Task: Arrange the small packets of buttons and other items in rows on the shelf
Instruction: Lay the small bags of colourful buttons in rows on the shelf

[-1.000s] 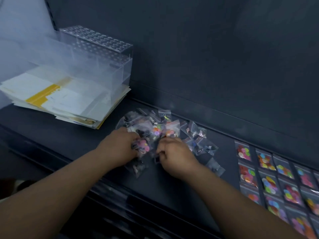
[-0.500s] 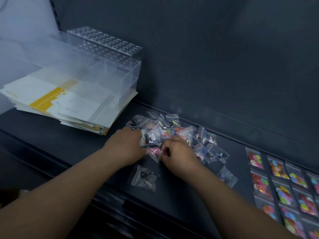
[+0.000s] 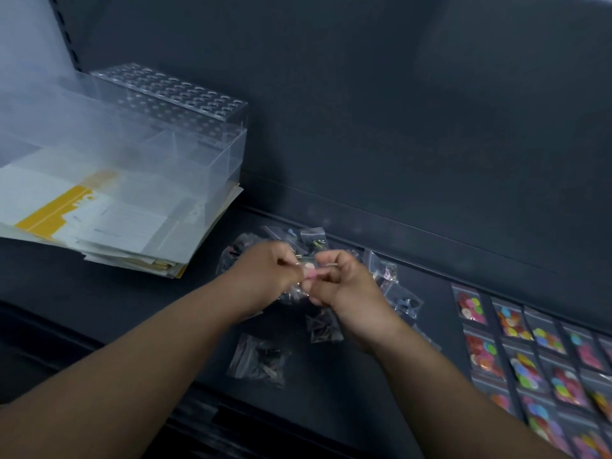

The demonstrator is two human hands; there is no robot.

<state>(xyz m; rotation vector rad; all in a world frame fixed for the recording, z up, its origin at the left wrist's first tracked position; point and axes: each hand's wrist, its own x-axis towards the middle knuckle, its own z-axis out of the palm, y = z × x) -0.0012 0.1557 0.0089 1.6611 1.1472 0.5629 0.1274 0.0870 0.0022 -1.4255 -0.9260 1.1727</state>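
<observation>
A loose heap of small clear packets (image 3: 390,286) lies on the dark shelf (image 3: 109,293), mostly hidden behind my hands. My left hand (image 3: 265,276) and my right hand (image 3: 344,283) meet above the heap and together pinch one small packet with pink buttons (image 3: 309,271). Two packets with dark contents lie apart nearer to me, one (image 3: 260,359) in front and one (image 3: 324,327) under my right wrist. Rows of packets with coloured buttons (image 3: 526,352) are laid out flat at the right.
A stack of papers with a yellow stripe (image 3: 82,220) sits at the left, with a clear plastic box (image 3: 159,134) with a perforated top on it. The dark back wall (image 3: 397,127) rises right behind the heap. The shelf's front edge (image 3: 205,412) runs below my forearms.
Both hands have lifted off the heap and come together, pinching a pink-button packet between them. A dark packet now lies alone in front of the heap.
</observation>
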